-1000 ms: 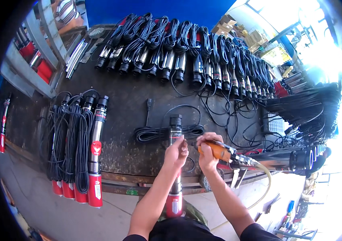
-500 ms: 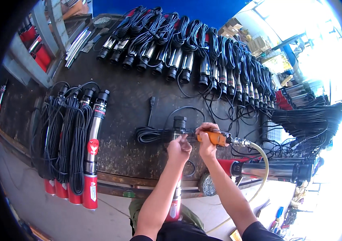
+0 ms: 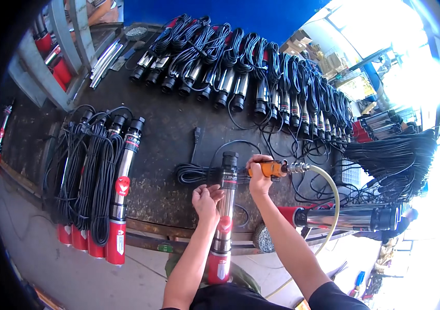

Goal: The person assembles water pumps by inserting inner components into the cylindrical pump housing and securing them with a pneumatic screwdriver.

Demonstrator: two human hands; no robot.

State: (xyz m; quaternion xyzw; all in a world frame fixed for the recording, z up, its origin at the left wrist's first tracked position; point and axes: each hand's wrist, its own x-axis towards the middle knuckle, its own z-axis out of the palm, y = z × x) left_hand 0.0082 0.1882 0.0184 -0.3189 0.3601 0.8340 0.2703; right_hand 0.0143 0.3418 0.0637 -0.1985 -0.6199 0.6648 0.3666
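Note:
A long steel pump with a red base (image 3: 224, 222) lies lengthwise on the dark bench in front of me, its black top end pointing away. My left hand (image 3: 207, 199) rests against the pump's steel body, fingers loosely curled on its left side. My right hand (image 3: 258, 175) grips an orange-handled air tool (image 3: 271, 168), whose nose points at the pump's black head. A pale hose (image 3: 331, 196) runs from the tool's rear and curves down to the right. A coil of black cable (image 3: 194, 173) lies to the left of the pump's head.
Several pumps wrapped in black cable (image 3: 101, 181) lie at the left. A long row of more pumps (image 3: 240, 77) lines the far edge. Another steel pump (image 3: 344, 217) lies crosswise at the right, beside a bundle of black cables (image 3: 390, 160). The bench's front edge (image 3: 152, 230) is rusty.
My left hand has slid down from the pump's black head to its steel body. The orange tool stays at the pump's head. The view has shifted slightly.

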